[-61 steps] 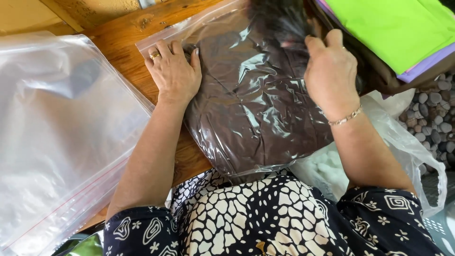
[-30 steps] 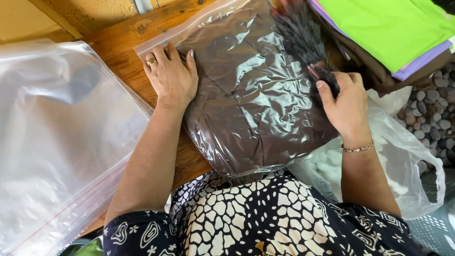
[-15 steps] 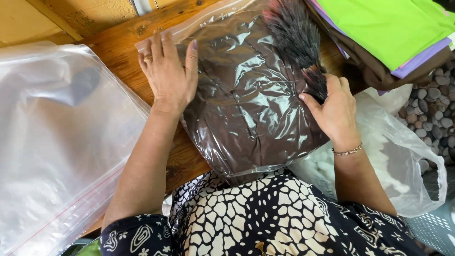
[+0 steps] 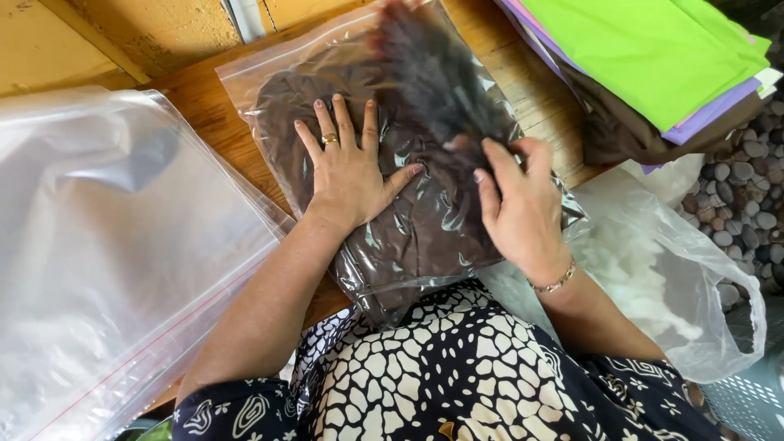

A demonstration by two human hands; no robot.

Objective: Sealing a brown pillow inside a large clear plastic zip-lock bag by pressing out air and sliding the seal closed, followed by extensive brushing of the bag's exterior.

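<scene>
Left hand (image 4: pixel 349 167) spread flat on bagged brown cloth (image 4: pixel 408 220), right hand (image 4: pixel 518 208) open, pressing bag edge, empty bags (image 4: pixel 106 269) left, folded fabrics (image 4: pixel 653 57) right.

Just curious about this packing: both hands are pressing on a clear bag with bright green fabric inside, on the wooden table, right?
Not quite. The head view shows the fabric in the clear bag is dark brown; the green fabric lies apart. The left hand and right hand do press on it, on the wooden table.
</scene>
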